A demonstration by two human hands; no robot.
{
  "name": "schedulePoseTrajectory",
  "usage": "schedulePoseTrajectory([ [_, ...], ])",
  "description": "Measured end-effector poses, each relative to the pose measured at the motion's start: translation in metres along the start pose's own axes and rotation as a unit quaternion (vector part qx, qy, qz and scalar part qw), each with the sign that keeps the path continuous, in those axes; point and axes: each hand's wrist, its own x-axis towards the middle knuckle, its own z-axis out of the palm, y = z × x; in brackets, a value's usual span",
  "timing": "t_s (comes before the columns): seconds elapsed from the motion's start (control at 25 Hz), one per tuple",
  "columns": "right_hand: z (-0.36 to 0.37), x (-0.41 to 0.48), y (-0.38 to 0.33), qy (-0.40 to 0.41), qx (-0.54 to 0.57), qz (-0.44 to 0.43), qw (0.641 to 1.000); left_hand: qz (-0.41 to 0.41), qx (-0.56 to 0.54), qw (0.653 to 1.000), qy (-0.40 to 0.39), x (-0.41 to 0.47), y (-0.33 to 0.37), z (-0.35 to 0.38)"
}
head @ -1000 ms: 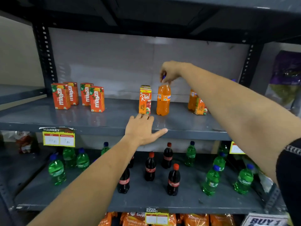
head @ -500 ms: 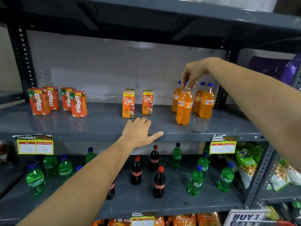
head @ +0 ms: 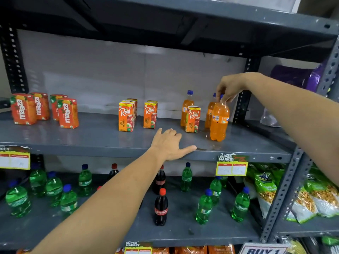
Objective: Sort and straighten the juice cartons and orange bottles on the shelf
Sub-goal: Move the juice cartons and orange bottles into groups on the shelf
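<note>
My right hand (head: 230,87) grips the blue cap of an orange bottle (head: 219,121) that stands at the right of the grey shelf (head: 91,138). Two more orange bottles (head: 187,107) stand behind it, one partly hidden. A Real carton (head: 192,119) stands alone in front of them. Two groups of Real cartons (head: 126,116) sit mid-shelf. Several Maaza cartons (head: 44,109) stand at the left. My left hand (head: 169,143) lies flat and open on the shelf's front edge.
The shelf below holds green Sprite bottles (head: 204,208) and dark cola bottles (head: 161,208). Snack bags (head: 311,197) fill the right bay. A perforated upright post (head: 286,182) divides the bays. Price tags (head: 232,165) hang on the shelf lip.
My right hand has carried the orange bottle from mid-shelf, beside the Real cartons, to the right, in front of the other orange bottles. My left hand has stayed flat on the shelf edge.
</note>
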Motion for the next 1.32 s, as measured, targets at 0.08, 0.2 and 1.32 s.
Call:
schedulePoseTrajectory([
  [0.08, -0.002, 0.005, -0.002, -0.007, -0.022, 0.001, 1.000, -0.013, -0.003, 1.000, -0.016, 0.002, -0.001, -0.001],
  [0.2, -0.007, 0.013, -0.014, 0.022, -0.036, -0.012, 0.999, -0.027, -0.018, 0.999, -0.026, 0.002, -0.008, -0.005],
  [1.32, 0.025, 0.070, -0.181, -0.030, 0.119, -0.141, 0.982, -0.124, 0.024, 0.990, -0.058, -0.090, -0.140, -0.031],
])
